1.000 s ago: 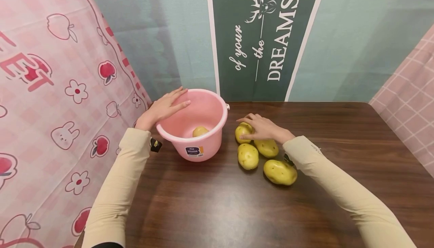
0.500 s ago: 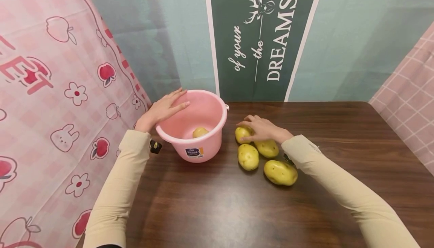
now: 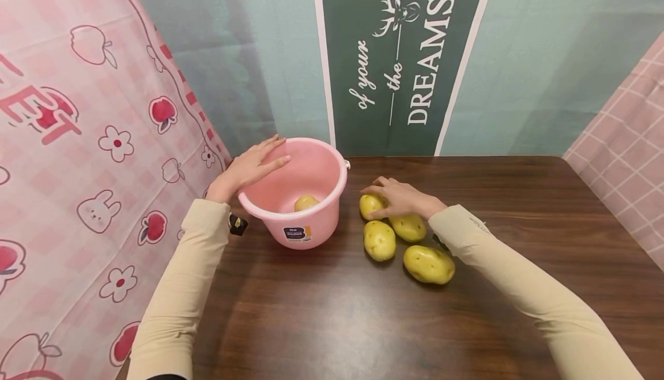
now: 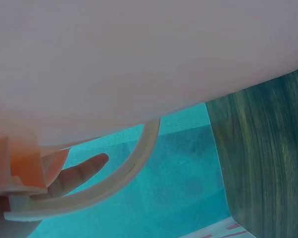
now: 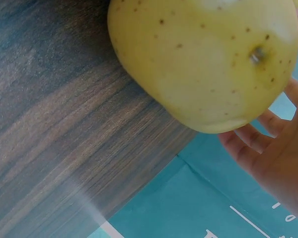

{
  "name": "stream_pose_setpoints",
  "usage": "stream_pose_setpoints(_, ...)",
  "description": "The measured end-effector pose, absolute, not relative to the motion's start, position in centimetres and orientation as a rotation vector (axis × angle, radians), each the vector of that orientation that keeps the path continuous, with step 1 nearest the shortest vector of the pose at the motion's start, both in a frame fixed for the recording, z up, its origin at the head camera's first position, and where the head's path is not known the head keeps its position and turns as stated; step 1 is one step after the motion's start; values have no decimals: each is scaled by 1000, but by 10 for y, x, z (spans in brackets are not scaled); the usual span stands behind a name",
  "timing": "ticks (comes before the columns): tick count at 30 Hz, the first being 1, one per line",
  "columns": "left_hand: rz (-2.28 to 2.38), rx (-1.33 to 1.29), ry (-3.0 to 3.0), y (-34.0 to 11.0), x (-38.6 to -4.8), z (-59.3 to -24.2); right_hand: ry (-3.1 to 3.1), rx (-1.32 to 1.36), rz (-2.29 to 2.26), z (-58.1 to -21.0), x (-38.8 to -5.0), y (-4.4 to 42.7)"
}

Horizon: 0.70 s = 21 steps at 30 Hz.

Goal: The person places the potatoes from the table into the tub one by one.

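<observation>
A pink bucket (image 3: 324, 230) stands upright on the table, with one potato (image 3: 306, 202) lying at its bottom. My left hand (image 3: 248, 169) rests over the bucket's left rim, its fingers nearly straight. In the left wrist view the bucket's wall (image 4: 139, 64) fills the top, and a finger shows behind the curved handle (image 4: 124, 176). My right hand (image 3: 402, 197) curls its fingers and thumb around the farthest potato (image 3: 369, 206). Beneath that palm lies another potato (image 3: 408, 228), partly covered; a large potato (image 5: 203, 64) hides much of the grip in the right wrist view.
Two more potatoes lie nearer on the dark wooden table (image 3: 311, 322): one oval potato (image 3: 380, 241) and one longer potato (image 3: 429, 264). A green-blue cloth (image 3: 384, 68) hangs behind the table's back edge. At left hangs a pink patterned cloth (image 3: 98, 155).
Both hands stay almost where they were, the left on the bucket rim and the right around the potato. The head view shifts only very slightly.
</observation>
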<state>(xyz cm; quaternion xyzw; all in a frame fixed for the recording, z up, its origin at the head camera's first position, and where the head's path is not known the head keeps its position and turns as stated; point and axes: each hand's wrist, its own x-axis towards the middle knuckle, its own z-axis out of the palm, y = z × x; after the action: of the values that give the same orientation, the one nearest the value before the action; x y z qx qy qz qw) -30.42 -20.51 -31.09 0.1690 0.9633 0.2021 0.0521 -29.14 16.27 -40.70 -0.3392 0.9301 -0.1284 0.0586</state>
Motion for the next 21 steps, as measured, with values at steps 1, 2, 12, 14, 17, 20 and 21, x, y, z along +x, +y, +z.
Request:
stream_pose_setpoints(1,612,514,2932,-205,-304,-311,2814,-1028,-394,-407,-292,163)
stream_pose_setpoints(2,611,515,2933,-205,-305,-311,2811,-1026,-397,-407,-292,162)
stream_pose_setpoints(12,602,522,2944,-204,-305,-311,2774,-982,-425,-405,-293,160)
stream_pose_setpoints(14,602,524,2946,-204,-305,-311,2770,-978,-428,-406,-293,160)
stream_pose_setpoints(17,604,520,2944,-204,-305,-312,2764,-982,-425,-407,-294,159)
stream_pose_setpoints(20,608,512,2940,-205,-305,-312,2759,-991,-419,-408,-295,158)
stream_pose_setpoints(21,605,510,2940,-205,-305,-313,2758,-992,-415,-408,-296,158)
